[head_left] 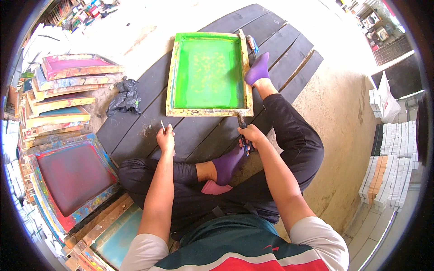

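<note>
A screen-printing frame (170,81) with bright green mesh (209,72) lies on dark wooden slats in front of me. My right hand (253,135) is closed around the dark handles of pliers (244,124). The jaws of the pliers are at the frame's near edge, close to its right corner; I cannot tell whether they grip anything. My left hand (166,139) is closed on a thin stick-like tool (162,123), just short of the frame's near left corner. Its kind is too small to tell. My right foot in a purple sock (258,67) rests against the frame's right side.
Several more frames (72,86) are stacked at the left, with a red-edged screen (74,174) beside my left knee. A crumpled black plastic bag (125,97) lies between stack and slats. A small blue-and-red object (252,44) sits beyond my foot. White stacks (395,153) stand far right.
</note>
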The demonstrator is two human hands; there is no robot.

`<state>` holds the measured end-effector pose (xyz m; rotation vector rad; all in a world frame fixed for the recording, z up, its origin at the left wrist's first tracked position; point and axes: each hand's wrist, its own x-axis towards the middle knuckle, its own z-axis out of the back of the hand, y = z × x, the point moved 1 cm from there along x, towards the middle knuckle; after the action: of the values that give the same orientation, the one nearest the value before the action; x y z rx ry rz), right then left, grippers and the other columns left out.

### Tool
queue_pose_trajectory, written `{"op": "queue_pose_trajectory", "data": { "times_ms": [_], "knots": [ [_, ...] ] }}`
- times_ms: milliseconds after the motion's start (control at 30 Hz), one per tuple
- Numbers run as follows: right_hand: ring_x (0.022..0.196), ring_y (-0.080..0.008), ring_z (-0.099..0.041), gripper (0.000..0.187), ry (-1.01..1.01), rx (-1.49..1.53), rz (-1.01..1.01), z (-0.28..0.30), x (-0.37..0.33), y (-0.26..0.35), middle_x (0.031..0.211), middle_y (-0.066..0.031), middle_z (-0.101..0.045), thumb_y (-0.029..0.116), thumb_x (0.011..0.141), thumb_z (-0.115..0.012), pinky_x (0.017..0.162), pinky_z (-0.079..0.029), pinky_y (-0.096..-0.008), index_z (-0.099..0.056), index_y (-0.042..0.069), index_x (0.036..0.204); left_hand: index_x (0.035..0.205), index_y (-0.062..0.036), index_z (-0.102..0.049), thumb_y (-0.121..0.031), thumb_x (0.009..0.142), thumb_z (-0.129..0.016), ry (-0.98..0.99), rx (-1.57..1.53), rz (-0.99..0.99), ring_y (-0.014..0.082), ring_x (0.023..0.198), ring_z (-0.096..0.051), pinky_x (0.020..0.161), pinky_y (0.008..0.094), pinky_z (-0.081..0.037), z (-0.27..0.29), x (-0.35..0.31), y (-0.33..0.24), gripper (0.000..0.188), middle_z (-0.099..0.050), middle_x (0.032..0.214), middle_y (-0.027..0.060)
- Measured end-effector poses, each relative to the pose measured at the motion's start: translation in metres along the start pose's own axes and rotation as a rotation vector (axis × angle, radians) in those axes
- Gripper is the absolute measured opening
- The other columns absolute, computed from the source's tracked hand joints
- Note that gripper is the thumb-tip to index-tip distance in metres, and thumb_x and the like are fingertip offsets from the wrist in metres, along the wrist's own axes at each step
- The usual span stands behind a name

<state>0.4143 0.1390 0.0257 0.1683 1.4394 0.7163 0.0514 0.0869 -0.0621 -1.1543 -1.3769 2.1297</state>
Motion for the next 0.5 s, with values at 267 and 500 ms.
{"op": "queue_pose_trajectory", "data": {
  "times_ms": [267,500],
  "knots": [
    [0.069,-0.0326,-0.071,0.038,-0.190,-0.220,0.073,-0.008,0.030,-0.014,0.082,-0.0255,-0.069,0.024,0.091,-0.067,0.063,-0.056,-0.0467,-0.067,-0.014,0.090,0.085,-0.0028,-0.062,-0.031,0.097,-0.070,0.019,0.014,0.007,0.0106,0.041,-0.045,0.035,0.0306,-0.034,-0.005,-0.009,-0.003,0.031,-0.060,0.066,0.0036],
    [0.062,-0.0317,-0.070,0.037,-0.318,-0.526,0.137,-0.014,0.033,-0.006,0.070,-0.0199,-0.068,0.024,0.093,-0.064,0.058,-0.054,-0.0455,-0.066,-0.012,0.084,0.087,-0.0061,-0.060,-0.032,0.096,-0.070,0.043,0.058,-0.063,0.0078,0.042,-0.042,0.034,0.0275,-0.032,-0.009,0.001,0.020,0.029,-0.058,0.069,0.0017]
  ]
}}
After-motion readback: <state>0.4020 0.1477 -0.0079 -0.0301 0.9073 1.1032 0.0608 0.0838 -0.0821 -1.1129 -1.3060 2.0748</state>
